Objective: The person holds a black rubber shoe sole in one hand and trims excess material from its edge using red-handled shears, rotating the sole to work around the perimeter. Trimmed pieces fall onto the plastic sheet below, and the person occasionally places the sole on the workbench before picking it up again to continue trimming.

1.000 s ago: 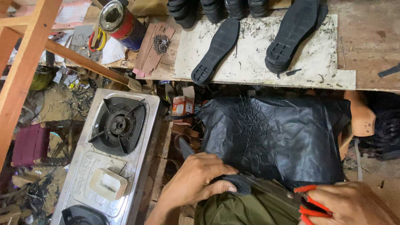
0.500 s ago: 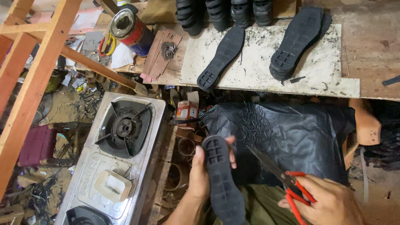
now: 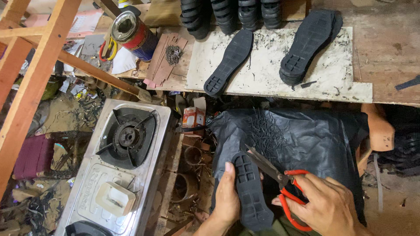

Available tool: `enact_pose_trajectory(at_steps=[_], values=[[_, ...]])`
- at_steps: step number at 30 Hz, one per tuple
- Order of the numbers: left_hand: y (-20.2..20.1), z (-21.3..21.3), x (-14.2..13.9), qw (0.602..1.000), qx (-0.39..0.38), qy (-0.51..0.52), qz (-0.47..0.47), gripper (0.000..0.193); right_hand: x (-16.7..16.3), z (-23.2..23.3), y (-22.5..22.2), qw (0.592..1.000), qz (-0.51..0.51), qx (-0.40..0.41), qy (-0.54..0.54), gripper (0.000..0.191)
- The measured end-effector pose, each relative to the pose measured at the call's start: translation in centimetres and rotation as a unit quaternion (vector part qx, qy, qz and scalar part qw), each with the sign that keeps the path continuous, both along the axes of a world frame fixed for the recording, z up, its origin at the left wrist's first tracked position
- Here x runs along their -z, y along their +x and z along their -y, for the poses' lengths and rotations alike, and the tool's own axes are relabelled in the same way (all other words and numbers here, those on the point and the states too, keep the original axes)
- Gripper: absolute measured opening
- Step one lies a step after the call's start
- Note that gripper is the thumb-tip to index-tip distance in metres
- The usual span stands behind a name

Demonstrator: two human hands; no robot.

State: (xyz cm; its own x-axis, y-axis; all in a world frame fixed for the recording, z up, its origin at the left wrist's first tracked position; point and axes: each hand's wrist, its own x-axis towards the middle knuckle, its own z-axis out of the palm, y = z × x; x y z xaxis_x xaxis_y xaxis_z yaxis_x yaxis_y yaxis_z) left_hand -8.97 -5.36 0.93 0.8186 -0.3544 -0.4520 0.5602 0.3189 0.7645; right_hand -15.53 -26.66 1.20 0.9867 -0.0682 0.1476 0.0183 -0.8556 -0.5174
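My left hand (image 3: 226,202) grips a black rubber shoe sole (image 3: 249,189) from its left side, tread up, at the bottom centre. My right hand (image 3: 328,208) holds red-handled scissors (image 3: 280,180); their blades are slightly apart and the tips rest at the sole's right edge near the heel. Both are over a black plastic sheet (image 3: 315,140) strewn with thin black rubber trimmings.
Two more black soles (image 3: 229,61) (image 3: 308,46) lie on a white board (image 3: 271,78) on the wooden bench, with stacked soles (image 3: 232,13) behind. A tin can (image 3: 131,32) and a pile of nails (image 3: 173,53) sit at left. A gas stove (image 3: 120,166) stands on the littered floor.
My left hand lifted the sole from my lap and turned it tread up. The scissors in my right hand moved left until their blades reached the sole's edge.
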Motion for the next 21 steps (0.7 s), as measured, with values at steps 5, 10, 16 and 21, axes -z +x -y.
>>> enact_pose_trajectory(at_steps=[5, 10, 16, 21], values=[[0.6, -1.3, -0.1, 0.994, 0.074, 0.058, 0.06, 0.076, 0.8, 1.7, -0.7, 0.999, 0.018, -0.05, 0.008, 0.067], [1.7, -2.8, -1.5, 0.994, 0.095, 0.042, 0.025, 0.063, 1.2, 3.4, -1.0, 0.995, 0.036, -0.092, 0.0, 0.069], [1.4, -2.4, -1.4, 0.99, 0.133, 0.047, 0.004, 0.067, 0.5, 3.4, -0.6, 0.993, 0.089, -0.073, -0.033, 0.07], [1.3, -2.8, -0.8, 0.984, 0.163, 0.061, -0.035, 0.068, 0.9, 4.0, -0.7, 0.99, 0.09, -0.089, -0.062, 0.065]])
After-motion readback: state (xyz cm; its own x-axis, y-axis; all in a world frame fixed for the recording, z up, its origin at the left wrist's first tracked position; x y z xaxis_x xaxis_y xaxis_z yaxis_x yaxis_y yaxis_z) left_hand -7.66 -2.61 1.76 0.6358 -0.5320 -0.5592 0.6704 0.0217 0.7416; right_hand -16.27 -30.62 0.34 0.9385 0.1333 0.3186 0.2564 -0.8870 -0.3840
